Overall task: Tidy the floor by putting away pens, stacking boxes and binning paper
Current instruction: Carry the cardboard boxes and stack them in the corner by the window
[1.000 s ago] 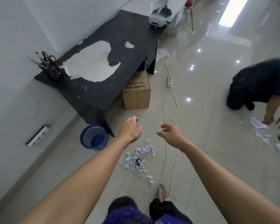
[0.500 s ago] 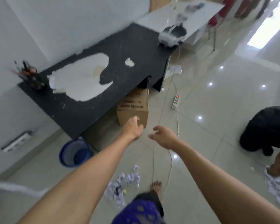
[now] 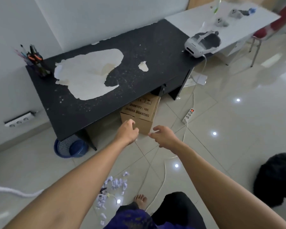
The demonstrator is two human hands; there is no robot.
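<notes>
Head view: both bare arms stretch forward over a pale tiled floor (image 3: 238,146) toward a black desk (image 3: 122,55)
Cardboard box: a brown cardboard box (image 3: 141,115) stands on the floor, half tucked under the front edge of the desk, printed with "QUANTITY : 100" and "JANGAN DIBANTING"
Left hand: the left hand (image 3: 128,132) is at the box's near lower corner, fingers curled loosely inward, holding nothing; whether the knuckles touch the cardboard I cannot tell
Right hand: the right hand (image 3: 163,136) is just right of that corner, fingers spread and slightly bent, empty, apart from the box
Box relative to hands: it lies straight ahead of both hands, its near corner between them
Paper scraps: torn white paper scraps (image 3: 113,187) are scattered on the floor below the left forearm, close to a bare foot (image 3: 140,199), well behind the hands
Bin: a blue mesh bin (image 3: 69,148) lies by the desk's left leg, left of the left hand
Pen holder: a pen holder (image 3: 38,65) with pens and orange-handled scissors stands on the far left corner of the desk
Desk top: large pale patches show where the black surface is peeled away
Power strip: a white power strip (image 3: 188,115) with a red light lies right of the box, its cable running past the right hand
</notes>
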